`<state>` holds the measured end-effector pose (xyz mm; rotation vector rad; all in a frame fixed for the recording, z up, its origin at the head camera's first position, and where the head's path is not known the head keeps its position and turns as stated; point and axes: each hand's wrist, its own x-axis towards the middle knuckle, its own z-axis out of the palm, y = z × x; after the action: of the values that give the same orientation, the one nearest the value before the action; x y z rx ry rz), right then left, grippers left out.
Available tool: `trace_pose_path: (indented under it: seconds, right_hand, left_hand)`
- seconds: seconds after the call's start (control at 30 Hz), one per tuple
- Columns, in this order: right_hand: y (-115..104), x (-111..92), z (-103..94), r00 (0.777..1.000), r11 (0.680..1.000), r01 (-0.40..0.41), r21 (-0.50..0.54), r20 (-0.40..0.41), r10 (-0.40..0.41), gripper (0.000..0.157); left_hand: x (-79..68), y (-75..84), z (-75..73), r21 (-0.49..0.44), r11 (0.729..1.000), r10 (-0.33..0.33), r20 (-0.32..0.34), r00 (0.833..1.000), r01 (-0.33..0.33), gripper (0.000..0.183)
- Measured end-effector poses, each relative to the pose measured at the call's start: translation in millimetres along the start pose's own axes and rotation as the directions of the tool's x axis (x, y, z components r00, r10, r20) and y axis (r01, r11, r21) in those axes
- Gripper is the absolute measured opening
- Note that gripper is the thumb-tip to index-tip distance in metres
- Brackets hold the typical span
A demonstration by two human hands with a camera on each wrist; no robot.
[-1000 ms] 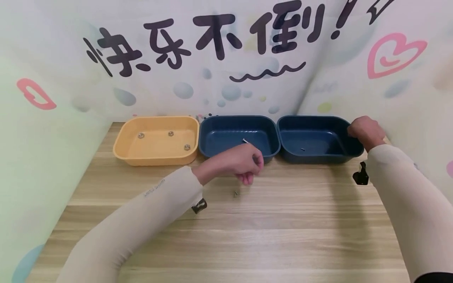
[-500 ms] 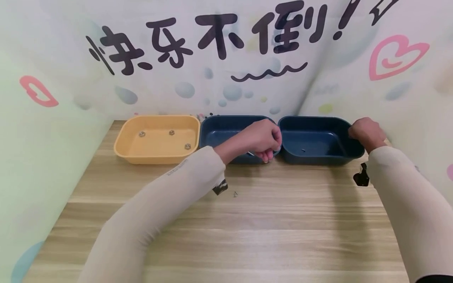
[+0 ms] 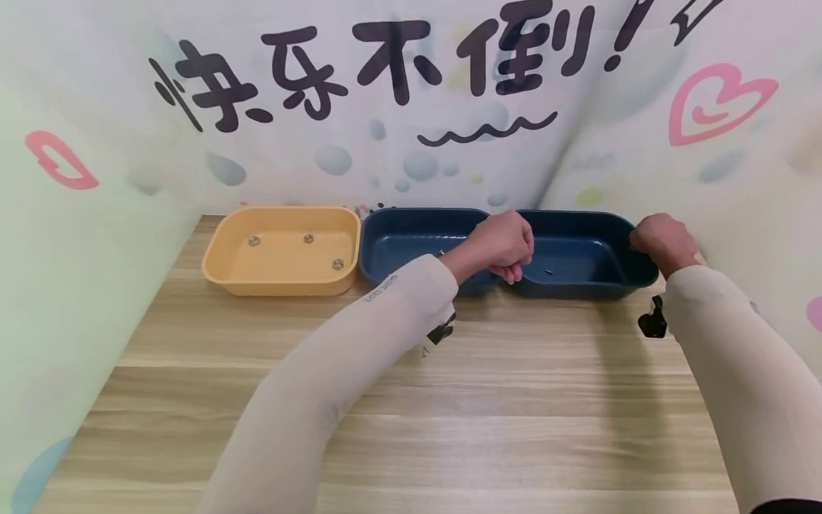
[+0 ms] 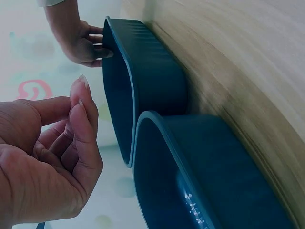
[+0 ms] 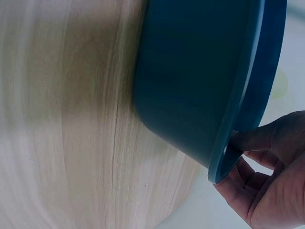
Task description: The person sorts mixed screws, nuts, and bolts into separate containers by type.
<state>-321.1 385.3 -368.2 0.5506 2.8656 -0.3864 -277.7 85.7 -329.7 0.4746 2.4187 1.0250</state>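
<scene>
My left hand [image 3: 504,239] hovers over the adjoining rims of the middle blue bin [image 3: 401,213] and the right blue bin [image 3: 578,287]. In the left wrist view, the thumb and finger tips of that hand [image 4: 57,167] come together with the other fingers curled; I cannot tell whether something small is between them. My right hand [image 3: 663,241] grips the far right end of the right bin, thumb over the rim [image 5: 218,160] and fingers around the outside. A small screw [image 3: 549,271] lies inside that bin. A larger screw in the middle bin is mostly hidden by my left wrist.
A yellow bin [image 3: 282,289] with several nuts [image 3: 337,264] stands at the left of the row. Tiny screw-like pieces [image 3: 424,352] lie on the wooden table [image 3: 514,428] just beside my left wrist strap. A printed cloth [image 3: 385,164] hangs behind the bins.
My left hand has moved right and away from me, from in front of the middle bin to the border of the two blue bins. My right hand has stayed on the rim.
</scene>
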Motion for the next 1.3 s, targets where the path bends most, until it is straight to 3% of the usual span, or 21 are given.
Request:
trace_pose_path:
  seconds: [0.23,0.53,0.83,1.07,1.3]
  right_hand:
    - [-2,1,-1.3,1.0,1.0,-0.02,-0.007,-0.001,0.02,0.016]
    - [-6,-4,-4.4,0.999,0.999,0.031,0.01,-0.027,-0.03,0.016]
    - [-1,-6,-2.1,1.0,1.0,0.02,0.019,-0.015,-0.019,0.017]
    - [-4,-5,-3.1,0.999,0.999,-0.033,0.014,-0.001,0.033,0.019]
    - [-4,-4,-3.0,0.999,0.999,-0.035,0.01,0.004,0.035,0.018]
  left_hand:
    - [11.2,2.9,4.5,-0.014,1.0,-0.004,-0.012,1.0,0.004,0.009]
    - [12.7,0.6,1.8,0.026,0.999,-0.02,-0.025,0.999,0.021,0.007]
    - [7.5,-3.6,2.4,0.031,0.999,-0.021,-0.016,1.0,0.021,0.006]
    - [0.0,-5.4,-1.2,0.009,1.0,-0.018,-0.019,1.0,0.018,0.008]
    - [-14.2,-11.0,-5.7,-0.105,0.994,-0.018,-0.013,1.0,0.017,0.004]
